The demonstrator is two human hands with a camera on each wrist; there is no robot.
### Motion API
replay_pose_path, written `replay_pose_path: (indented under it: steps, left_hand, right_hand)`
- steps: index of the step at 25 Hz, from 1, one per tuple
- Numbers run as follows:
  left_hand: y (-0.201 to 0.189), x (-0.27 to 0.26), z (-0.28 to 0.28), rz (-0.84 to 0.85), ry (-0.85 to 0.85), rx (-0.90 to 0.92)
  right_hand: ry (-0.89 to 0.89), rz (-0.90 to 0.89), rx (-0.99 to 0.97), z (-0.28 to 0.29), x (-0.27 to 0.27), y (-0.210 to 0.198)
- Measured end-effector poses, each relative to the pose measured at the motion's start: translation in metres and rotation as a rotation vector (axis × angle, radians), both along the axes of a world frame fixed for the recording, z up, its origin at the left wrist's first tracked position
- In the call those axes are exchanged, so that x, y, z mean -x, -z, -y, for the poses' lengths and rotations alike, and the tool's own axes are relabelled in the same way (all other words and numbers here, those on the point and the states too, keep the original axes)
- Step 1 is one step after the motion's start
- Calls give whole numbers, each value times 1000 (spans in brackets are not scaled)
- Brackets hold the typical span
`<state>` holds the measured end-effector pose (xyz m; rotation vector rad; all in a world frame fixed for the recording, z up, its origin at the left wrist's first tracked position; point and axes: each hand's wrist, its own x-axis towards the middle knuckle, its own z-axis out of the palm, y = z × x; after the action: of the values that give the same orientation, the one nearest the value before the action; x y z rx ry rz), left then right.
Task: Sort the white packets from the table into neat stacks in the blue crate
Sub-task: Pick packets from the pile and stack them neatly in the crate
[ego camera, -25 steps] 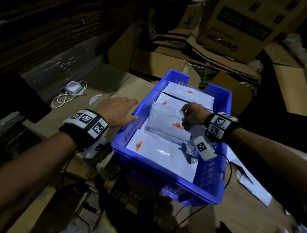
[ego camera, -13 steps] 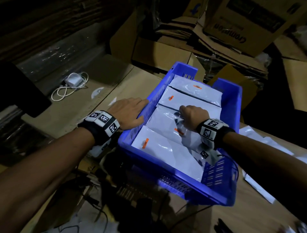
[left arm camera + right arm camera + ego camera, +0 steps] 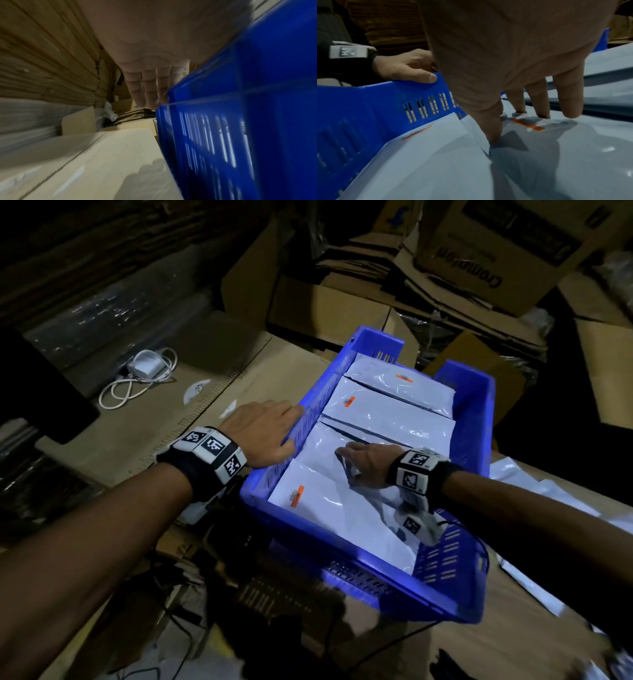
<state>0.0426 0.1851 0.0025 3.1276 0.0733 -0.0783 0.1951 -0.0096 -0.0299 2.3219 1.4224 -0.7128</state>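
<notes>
The packet (image 3: 329, 455) that hung tilted in the air over the blue crate (image 3: 474, 412) a second ago is now down flat, third in the row of white packets that runs from the near wall to the far one. The right hand (image 3: 364, 462) has followed it in and now lies on top of it, fingers (image 3: 539, 100) spread and nearly straight, their tips pressing into the plastic beside its orange label (image 3: 528, 125); nothing is pinched between them, so it looks more like smoothing or nudging than holding. The near packet (image 3: 329, 518) overlaps the edge of the one being pressed, and the thumb digs into that seam. The left hand (image 3: 265, 431) has slid from lying flat on the table (image 3: 164, 436) up against the crate's left wall; its fingers are straight along the rim and its thumb hooks over the edge, steadying the crate without closing round it. I take this to mean the packet is as good as placed and only needs squaring against its neighbours. More white packets (image 3: 548, 494) still lie on the table to the right of the crate, so the sorting is far from over. A white charger with its coiled cable (image 3: 145, 374) sits well off to the left.
</notes>
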Motion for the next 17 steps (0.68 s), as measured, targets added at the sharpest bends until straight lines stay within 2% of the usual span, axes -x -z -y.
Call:
replay_pose_path:
  steps: [5,7,10,13,17]
  left_hand:
    - [-36,-9,14,-106,21,-283]
    - [-59,-21,28,-73,24,-301]
    - [-81,-55,60,-90,26,-255]
    - [-76,-91,92,-239,50,-242]
    - [-17,-111,110,-425,143,-209]
  right_hand:
    - [25,-116,-93,-1,-8,3]
    - [69,-118,-159,0,-14,-9]
    - [163,-24,-303,5,-38,-42]
    - [225,96,-288,18,-65,-61]
    - [157,169,-131,29,-80,-47]
